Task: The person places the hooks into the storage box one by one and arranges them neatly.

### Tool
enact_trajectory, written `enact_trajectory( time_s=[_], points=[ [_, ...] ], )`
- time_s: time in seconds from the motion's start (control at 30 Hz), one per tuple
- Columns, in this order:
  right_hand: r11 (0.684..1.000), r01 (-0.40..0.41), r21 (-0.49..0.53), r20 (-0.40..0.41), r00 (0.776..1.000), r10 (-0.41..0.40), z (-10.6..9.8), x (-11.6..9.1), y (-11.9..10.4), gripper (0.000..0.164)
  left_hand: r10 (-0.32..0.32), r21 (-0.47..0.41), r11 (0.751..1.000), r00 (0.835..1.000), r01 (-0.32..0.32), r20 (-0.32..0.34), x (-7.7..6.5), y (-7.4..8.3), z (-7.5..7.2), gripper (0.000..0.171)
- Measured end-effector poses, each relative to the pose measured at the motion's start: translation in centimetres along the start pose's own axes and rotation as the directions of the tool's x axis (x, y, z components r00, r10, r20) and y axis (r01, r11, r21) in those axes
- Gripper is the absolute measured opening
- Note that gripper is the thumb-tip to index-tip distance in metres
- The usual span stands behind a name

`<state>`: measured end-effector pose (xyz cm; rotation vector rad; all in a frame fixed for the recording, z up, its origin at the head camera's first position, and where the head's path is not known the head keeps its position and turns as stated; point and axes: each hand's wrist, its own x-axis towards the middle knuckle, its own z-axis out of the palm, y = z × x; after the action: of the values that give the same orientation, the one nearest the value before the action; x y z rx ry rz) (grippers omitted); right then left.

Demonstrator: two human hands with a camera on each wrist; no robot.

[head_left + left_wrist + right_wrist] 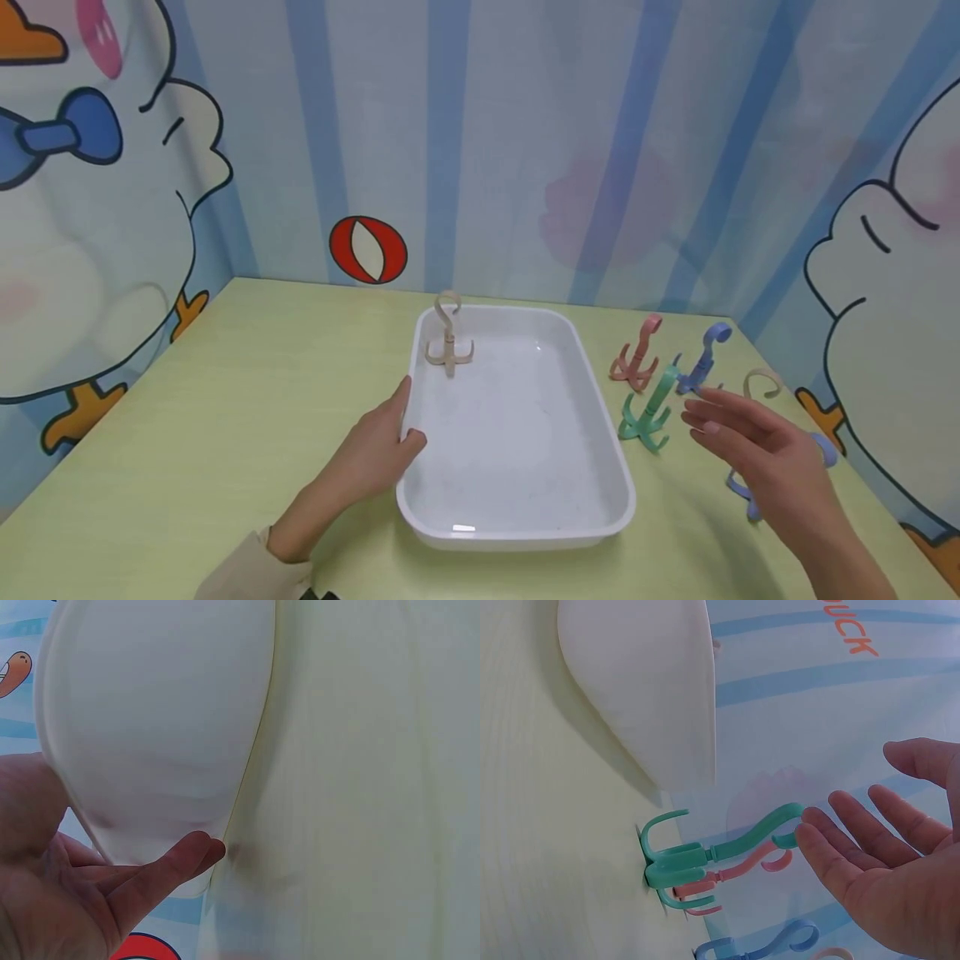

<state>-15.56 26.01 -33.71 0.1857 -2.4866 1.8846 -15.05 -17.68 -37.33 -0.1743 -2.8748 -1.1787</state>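
Observation:
A white rectangular tray point(517, 442) sits on the table. My left hand point(371, 458) grips its left rim, the thumb over the edge and the fingers along the outer wall. Inside the tray's far left corner stands a beige multi-prong hook point(449, 354). My right hand point(780, 471) is raised with relaxed fingers and holds nothing. Just left of its fingertips stands a green hook point(651, 414); the right wrist view shows the same green hook point(679, 866) near the fingers. A pink hook point(637, 358) and a blue hook point(703, 360) stand behind it.
Another beige hook point(761, 383) and a second blue hook point(741, 493) are partly hidden by the right hand. The pale yellow table point(225, 433) meets striped cloth walls point(510, 150) at the back and sides.

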Motion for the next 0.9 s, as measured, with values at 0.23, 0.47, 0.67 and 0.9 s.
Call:
enact_trajectory(
  time_s=[0.23,0.47,0.67,0.9],
  points=[
    [1.0,-0.023,-0.003,-0.015,1.0,0.023,-0.9,-0.3,0.5,0.054,0.015,-0.017,1.0,1.0,-0.015,0.001,0.1,-0.4,0.1,0.08],
    [0.997,-0.04,0.061,-0.054,0.998,0.043,-1.6,-0.6,1.0,0.054,0.03,-0.025,0.999,1.0,-0.03,-0.002,0.2,-0.6,0.2,0.081],
    [0.993,-0.026,0.118,-0.061,0.998,0.033,-2.6,-1.2,1.8,0.055,0.027,-0.028,0.999,1.0,-0.027,0.001,0.1,-0.5,0.1,0.081],
    [0.991,-0.018,0.134,-0.087,0.996,0.03,-4.0,-2.1,2.6,0.053,0.025,-0.031,0.999,1.0,-0.025,0.004,0.2,-0.5,0.0,0.081]
  ],
)
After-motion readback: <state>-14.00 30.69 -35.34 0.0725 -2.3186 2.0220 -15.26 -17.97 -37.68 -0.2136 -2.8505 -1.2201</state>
